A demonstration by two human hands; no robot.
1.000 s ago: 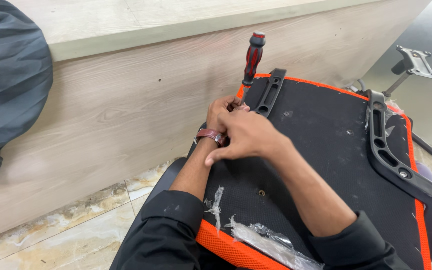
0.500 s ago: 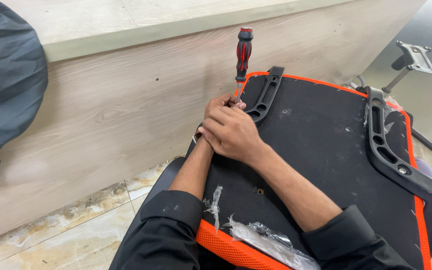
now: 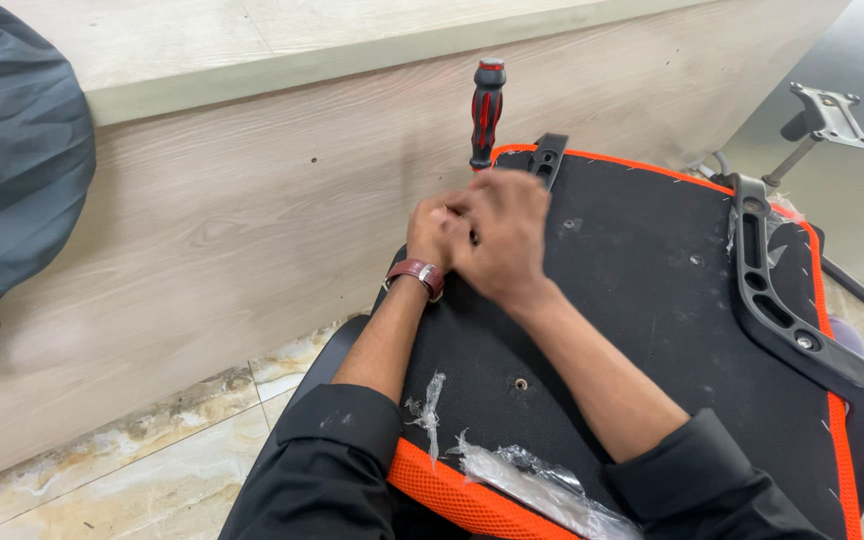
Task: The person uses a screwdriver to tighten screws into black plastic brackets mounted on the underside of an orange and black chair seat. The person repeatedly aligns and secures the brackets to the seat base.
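Wood-grain panelling backs an upturned chair seat [image 3: 652, 330], its black underside facing up with orange mesh at the edges. At the seat's far edge a red-and-black screwdriver [image 3: 486, 110] stands upright just above the fingers, likely seated on a fastener that the hands hide. Right hand [image 3: 502, 240] curls over left hand [image 3: 434, 232], both bunched together; what they pinch cannot be seen. Right of the fingers lies a grey armrest bracket [image 3: 772, 300]; torn plastic wrap [image 3: 532, 480] lies near the sleeves.
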